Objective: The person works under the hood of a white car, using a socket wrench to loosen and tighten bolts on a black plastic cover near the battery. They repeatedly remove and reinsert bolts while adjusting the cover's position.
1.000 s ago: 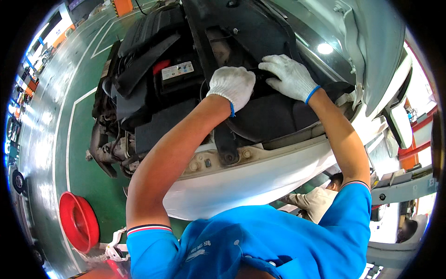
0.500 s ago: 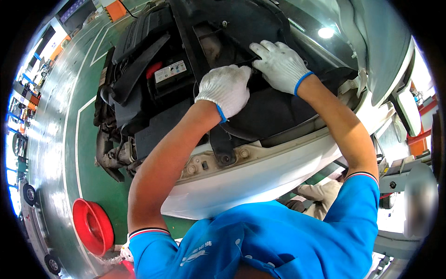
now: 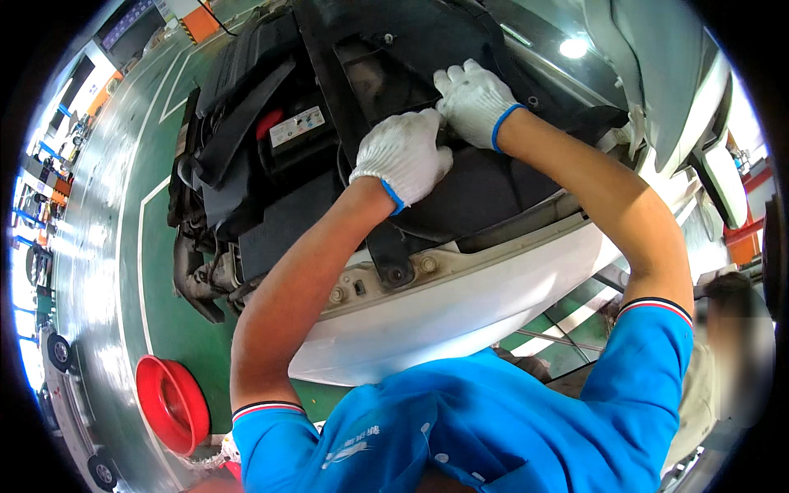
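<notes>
Both of my hands wear white knit gloves and meet over a car's engine bay. My left hand [image 3: 402,156] is closed beside a black plastic cover [image 3: 501,181], its thumb bent toward the right hand. Up against it on the far right, my right hand [image 3: 477,102] has its fingers curled down and close together. Whatever lies between the fingertips is hidden by the gloves. Left of my left hand sits a car battery [image 3: 297,128] with a pale label and a red terminal cover [image 3: 268,123]. A black strip [image 3: 393,264] runs down to the white fender [image 3: 444,320].
A red basin [image 3: 173,404] stands on the green floor [image 3: 215,361] at lower left. Dark engine parts and a pipe [image 3: 193,275] stick out at the bay's left. A person in khaki [image 3: 699,398] is close on my right. Behind the fender lie thin rods [image 3: 559,338].
My right hand has slid left toward my left hand, and its spread fingers have curled in. My left hand has turned a little. The person in khaki has moved up on my right.
</notes>
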Demonstrator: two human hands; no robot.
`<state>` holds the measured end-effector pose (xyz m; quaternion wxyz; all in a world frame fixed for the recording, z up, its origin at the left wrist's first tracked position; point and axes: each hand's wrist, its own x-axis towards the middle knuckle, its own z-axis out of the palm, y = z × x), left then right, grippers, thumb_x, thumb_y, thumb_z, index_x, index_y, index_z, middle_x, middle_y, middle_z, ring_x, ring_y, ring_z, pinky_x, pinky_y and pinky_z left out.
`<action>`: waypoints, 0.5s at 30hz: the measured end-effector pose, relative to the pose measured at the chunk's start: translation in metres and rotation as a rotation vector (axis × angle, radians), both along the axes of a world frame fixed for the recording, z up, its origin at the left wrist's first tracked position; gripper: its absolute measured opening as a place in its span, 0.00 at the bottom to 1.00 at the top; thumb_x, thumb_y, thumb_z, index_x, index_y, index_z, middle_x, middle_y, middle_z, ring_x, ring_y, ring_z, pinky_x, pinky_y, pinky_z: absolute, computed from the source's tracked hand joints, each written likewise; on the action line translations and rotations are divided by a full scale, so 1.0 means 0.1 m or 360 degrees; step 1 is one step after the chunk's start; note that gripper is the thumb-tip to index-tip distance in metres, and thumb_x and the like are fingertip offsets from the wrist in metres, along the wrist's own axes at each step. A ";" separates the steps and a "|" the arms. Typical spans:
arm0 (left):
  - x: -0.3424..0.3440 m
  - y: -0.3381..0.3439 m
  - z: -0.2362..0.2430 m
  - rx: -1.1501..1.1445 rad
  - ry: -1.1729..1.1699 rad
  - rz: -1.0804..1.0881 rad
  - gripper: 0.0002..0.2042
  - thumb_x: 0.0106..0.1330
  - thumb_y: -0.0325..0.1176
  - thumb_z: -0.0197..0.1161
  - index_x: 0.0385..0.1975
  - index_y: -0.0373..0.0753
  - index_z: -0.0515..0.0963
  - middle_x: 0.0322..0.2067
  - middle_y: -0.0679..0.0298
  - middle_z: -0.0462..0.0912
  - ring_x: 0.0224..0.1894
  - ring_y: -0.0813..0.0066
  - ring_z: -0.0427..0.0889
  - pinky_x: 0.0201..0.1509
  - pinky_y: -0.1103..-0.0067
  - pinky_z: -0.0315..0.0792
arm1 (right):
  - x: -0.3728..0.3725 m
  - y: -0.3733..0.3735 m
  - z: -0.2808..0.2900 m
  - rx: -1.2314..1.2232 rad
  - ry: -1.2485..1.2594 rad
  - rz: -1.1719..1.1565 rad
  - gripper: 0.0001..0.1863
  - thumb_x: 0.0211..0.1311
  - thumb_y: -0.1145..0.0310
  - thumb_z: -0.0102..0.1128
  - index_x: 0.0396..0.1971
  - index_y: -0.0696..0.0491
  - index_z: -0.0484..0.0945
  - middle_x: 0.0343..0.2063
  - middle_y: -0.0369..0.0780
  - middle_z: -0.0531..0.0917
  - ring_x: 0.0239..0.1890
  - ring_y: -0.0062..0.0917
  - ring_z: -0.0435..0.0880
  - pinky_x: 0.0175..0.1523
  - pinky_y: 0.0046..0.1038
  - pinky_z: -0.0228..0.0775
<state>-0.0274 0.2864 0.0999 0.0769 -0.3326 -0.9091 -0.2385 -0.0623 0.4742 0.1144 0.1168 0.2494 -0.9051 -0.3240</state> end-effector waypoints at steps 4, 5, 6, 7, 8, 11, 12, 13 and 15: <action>0.01 -0.02 0.01 -0.0054 -0.0018 0.0023 0.21 0.63 0.41 0.62 0.51 0.33 0.83 0.47 0.42 0.86 0.52 0.44 0.85 0.60 0.58 0.76 | -0.03 0.02 -0.07 0.0123 0.0098 0.0053 0.11 0.67 0.61 0.60 0.37 0.47 0.91 0.54 0.46 0.81 0.56 0.36 0.80 0.59 0.38 0.69; 0.01 -0.02 0.01 -0.0057 -0.0019 0.0018 0.21 0.63 0.41 0.62 0.51 0.33 0.83 0.47 0.42 0.86 0.52 0.44 0.85 0.60 0.58 0.76 | -0.05 0.04 -0.10 0.0103 0.0126 0.0076 0.11 0.67 0.61 0.60 0.36 0.47 0.91 0.54 0.46 0.81 0.55 0.36 0.80 0.59 0.38 0.69; 0.01 -0.02 0.02 -0.0060 -0.0019 0.0014 0.21 0.63 0.41 0.62 0.51 0.34 0.83 0.46 0.43 0.86 0.52 0.44 0.85 0.60 0.58 0.76 | -0.06 0.07 -0.13 0.0083 0.0153 0.0099 0.12 0.67 0.61 0.60 0.36 0.47 0.91 0.53 0.46 0.81 0.55 0.36 0.80 0.59 0.38 0.69; 0.02 -0.03 0.02 -0.0063 -0.0021 0.0011 0.20 0.64 0.41 0.62 0.50 0.34 0.83 0.46 0.43 0.86 0.51 0.44 0.85 0.60 0.58 0.76 | -0.05 0.04 -0.10 0.0102 0.0127 0.0085 0.11 0.65 0.61 0.62 0.39 0.48 0.91 0.52 0.46 0.82 0.55 0.38 0.81 0.60 0.40 0.70; 0.03 -0.04 0.01 -0.0050 -0.0011 0.0012 0.20 0.64 0.40 0.62 0.50 0.34 0.84 0.46 0.43 0.86 0.52 0.44 0.85 0.60 0.58 0.76 | -0.05 -0.01 -0.08 0.0121 0.0102 0.0071 0.13 0.64 0.61 0.64 0.42 0.49 0.91 0.51 0.46 0.83 0.56 0.40 0.81 0.62 0.43 0.71; 0.05 -0.08 -0.03 -0.0009 0.0018 0.0006 0.18 0.65 0.39 0.62 0.49 0.35 0.85 0.47 0.43 0.85 0.52 0.44 0.84 0.60 0.59 0.76 | -0.03 -0.06 -0.02 0.0096 0.0023 0.0028 0.14 0.60 0.63 0.67 0.43 0.50 0.91 0.47 0.46 0.85 0.55 0.42 0.83 0.61 0.42 0.74; 0.05 -0.10 -0.05 0.0010 0.0029 -0.0006 0.18 0.65 0.39 0.62 0.49 0.35 0.85 0.47 0.43 0.84 0.53 0.44 0.84 0.60 0.59 0.76 | -0.02 -0.07 0.00 0.0074 -0.0003 0.0014 0.14 0.59 0.63 0.68 0.43 0.51 0.90 0.46 0.46 0.85 0.55 0.43 0.83 0.60 0.40 0.75; 0.07 -0.10 -0.05 0.0031 0.0034 -0.0021 0.18 0.65 0.39 0.63 0.49 0.35 0.85 0.47 0.44 0.84 0.53 0.44 0.84 0.60 0.59 0.76 | -0.03 -0.06 0.01 0.0086 -0.0020 0.0004 0.14 0.59 0.63 0.69 0.43 0.51 0.90 0.46 0.47 0.84 0.54 0.43 0.83 0.59 0.39 0.76; 0.08 -0.08 -0.02 -0.0002 0.0023 -0.0003 0.17 0.65 0.38 0.63 0.49 0.35 0.86 0.47 0.44 0.83 0.53 0.44 0.83 0.60 0.60 0.76 | -0.04 0.00 0.02 0.0111 -0.0052 -0.0016 0.14 0.57 0.63 0.70 0.42 0.50 0.90 0.46 0.47 0.83 0.54 0.43 0.84 0.58 0.37 0.77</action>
